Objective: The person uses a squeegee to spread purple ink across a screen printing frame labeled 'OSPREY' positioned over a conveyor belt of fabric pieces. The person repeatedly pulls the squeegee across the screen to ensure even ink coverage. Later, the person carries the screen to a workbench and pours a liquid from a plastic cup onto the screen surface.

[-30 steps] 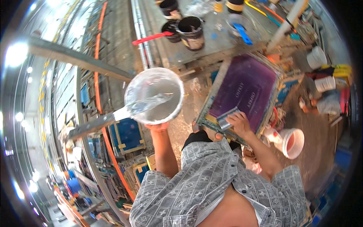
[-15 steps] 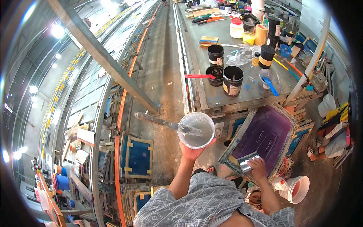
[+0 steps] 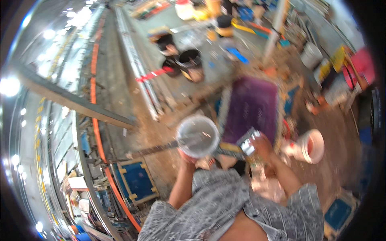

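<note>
My left hand [image 3: 187, 156] holds a round translucent plastic tub [image 3: 217, 138] from below. A flat, stained spatula [image 3: 155, 150] rests in the tub, its handle sticking out over the left rim. Between the fingers of my right hand [image 3: 262, 148] is a shiny rectangular metal piece [image 3: 248, 141]; blur hides its exact kind. Both hands are in front of my body. Just beyond the metal piece leans a wood-framed printing screen [image 3: 249, 114] with purple mesh. Whether the metal touches the screen, I cannot tell.
A worktable [image 3: 219, 66] ahead carries black tubs [image 3: 190, 66], a red-handled tool [image 3: 155, 74] and a blue spatula [image 3: 237, 55]. A white bucket [image 3: 311, 146] is at right. A slanted metal beam [image 3: 76, 98] crosses the left. A person in pink [image 3: 364, 68] is at far right.
The view has swung right and blurred, shifting the table and screen up and left. Both hands still hold the tub and the metal piece. More of the person at right shows.
</note>
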A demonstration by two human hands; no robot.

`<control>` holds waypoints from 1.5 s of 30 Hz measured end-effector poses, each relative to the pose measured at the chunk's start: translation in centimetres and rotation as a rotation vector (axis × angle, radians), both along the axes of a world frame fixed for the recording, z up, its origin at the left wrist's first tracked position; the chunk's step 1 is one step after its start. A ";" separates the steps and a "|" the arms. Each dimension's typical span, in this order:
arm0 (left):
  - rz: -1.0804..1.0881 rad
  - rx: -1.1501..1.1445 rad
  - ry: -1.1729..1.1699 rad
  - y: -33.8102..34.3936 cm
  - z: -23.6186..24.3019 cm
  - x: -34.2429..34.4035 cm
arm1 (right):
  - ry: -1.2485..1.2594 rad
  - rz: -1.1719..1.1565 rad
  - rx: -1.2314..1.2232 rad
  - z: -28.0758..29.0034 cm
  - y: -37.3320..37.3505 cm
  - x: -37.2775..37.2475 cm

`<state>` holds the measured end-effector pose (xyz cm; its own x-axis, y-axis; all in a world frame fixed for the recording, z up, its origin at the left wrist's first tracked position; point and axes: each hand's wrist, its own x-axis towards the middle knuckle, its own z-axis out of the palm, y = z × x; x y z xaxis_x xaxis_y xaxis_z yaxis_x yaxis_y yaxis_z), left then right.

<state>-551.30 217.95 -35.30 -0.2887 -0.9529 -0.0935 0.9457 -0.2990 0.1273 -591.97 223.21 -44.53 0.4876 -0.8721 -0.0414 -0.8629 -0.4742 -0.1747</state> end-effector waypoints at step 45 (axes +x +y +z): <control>-0.376 -0.042 -0.054 -4.7 10.0 -17.4 | -1.266 -0.280 -0.356 27.1 -2.4 2.8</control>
<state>-568.74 213.29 -25.31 -0.6143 -0.7849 -0.0810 0.7629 -0.6170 0.1934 -589.21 220.86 -17.45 -0.1739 -0.8167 0.5502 -0.2752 -0.4961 -0.8235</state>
